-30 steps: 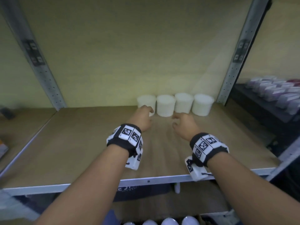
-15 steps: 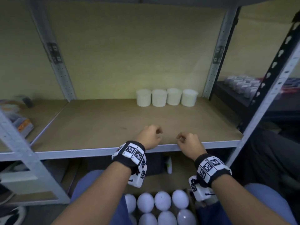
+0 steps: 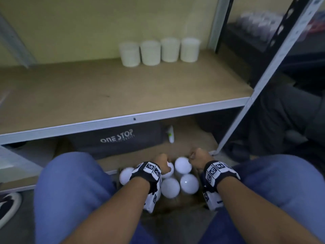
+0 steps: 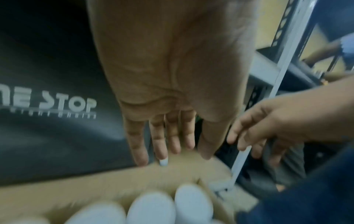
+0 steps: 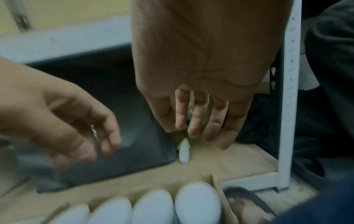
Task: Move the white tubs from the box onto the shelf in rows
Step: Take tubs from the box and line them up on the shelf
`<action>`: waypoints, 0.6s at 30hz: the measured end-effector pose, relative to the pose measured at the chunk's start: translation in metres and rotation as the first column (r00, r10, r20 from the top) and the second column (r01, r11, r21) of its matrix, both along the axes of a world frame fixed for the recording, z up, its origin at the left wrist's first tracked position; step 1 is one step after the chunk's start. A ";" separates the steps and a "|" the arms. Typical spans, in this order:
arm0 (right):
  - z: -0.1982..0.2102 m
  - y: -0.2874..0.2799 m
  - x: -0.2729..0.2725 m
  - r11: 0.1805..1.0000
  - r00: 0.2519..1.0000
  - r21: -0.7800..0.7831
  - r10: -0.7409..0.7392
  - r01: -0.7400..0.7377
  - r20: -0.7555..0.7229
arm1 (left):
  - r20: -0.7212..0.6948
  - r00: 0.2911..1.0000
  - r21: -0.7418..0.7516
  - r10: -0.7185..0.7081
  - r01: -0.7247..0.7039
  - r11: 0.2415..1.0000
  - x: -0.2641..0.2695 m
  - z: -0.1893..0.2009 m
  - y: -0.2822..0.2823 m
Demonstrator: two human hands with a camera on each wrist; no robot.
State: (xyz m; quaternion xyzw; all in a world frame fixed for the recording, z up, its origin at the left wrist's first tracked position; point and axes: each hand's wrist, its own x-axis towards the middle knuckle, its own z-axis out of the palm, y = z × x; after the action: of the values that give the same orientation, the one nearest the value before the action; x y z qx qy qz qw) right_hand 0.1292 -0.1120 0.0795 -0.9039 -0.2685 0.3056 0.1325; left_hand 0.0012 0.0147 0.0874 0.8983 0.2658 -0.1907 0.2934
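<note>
Several white tubs (image 3: 150,52) stand in one row at the back right of the brown shelf (image 3: 88,95). Below, between my knees, an open cardboard box (image 4: 95,186) holds more white tubs (image 3: 182,165), lids up. My left hand (image 3: 162,162) hovers over the box's far side, fingers straight and pointing down (image 4: 172,151), holding nothing. My right hand (image 3: 197,158) hangs just right of it above the box's far right corner, fingers loose and empty (image 5: 195,133). The tub lids (image 5: 197,201) lie below both palms; no finger plainly touches one.
A dark bag printed ONE STOP (image 3: 116,140) and a small white bottle (image 3: 170,134) lie under the shelf behind the box. A white metal upright (image 3: 263,81) rises at the right. My knees in blue trousers (image 3: 70,182) flank the box. A shoe (image 3: 8,203) sits far left.
Both hands drew back from the tub row on the shelf, passed its front edge and dropped to the box. The view tilted down with them.
</note>
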 end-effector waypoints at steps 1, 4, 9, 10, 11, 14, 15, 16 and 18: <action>-0.013 -0.002 0.002 0.999 1.000 -0.033 0.005 -0.006 -0.027 | -0.053 0.998 -0.015 -0.021 0.020 1.000 -0.001 -0.015 -0.006; -0.051 -0.003 0.007 0.990 0.997 -0.135 0.031 -0.039 -0.067 | -0.173 0.982 -0.032 -0.082 0.077 0.996 -0.006 -0.060 -0.021; -0.095 -0.003 0.001 0.970 0.990 -0.212 0.094 -0.115 -0.105 | -0.278 0.956 0.063 -0.091 0.112 0.992 -0.002 -0.117 -0.035; -0.105 -0.004 -0.001 0.968 0.988 -0.210 0.120 -0.139 -0.099 | -0.291 0.952 0.072 -0.096 0.121 0.990 -0.001 -0.126 -0.037; -0.115 -0.006 -0.003 0.965 0.985 -0.205 0.147 -0.162 -0.089 | -0.286 0.954 0.079 -0.090 0.118 0.990 0.001 -0.135 -0.040; -0.140 -0.012 -0.015 0.952 0.982 -0.242 0.175 -0.188 -0.072 | -0.217 0.973 0.150 -0.074 0.108 0.983 0.003 -0.160 -0.051; -0.148 -0.015 -0.019 0.948 0.983 -0.262 0.175 -0.183 -0.056 | -0.220 0.972 0.159 -0.081 0.118 0.980 0.002 -0.170 -0.055; -0.155 -0.018 -0.023 0.944 0.983 -0.274 0.178 -0.182 -0.038 | -0.205 0.975 0.166 -0.083 0.119 0.979 0.001 -0.179 -0.057; -0.165 -0.021 -0.026 0.942 0.983 -0.281 0.185 -0.181 -0.013 | -0.170 0.980 0.245 -0.098 0.139 0.960 -0.001 -0.190 -0.062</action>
State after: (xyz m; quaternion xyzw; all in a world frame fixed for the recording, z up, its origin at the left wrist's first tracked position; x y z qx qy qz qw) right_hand 0.1034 -0.1331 -0.0852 -0.8866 -0.3062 0.3455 -0.0280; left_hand -0.0001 -0.0470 -0.1024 0.9252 0.2558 -0.2420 0.1416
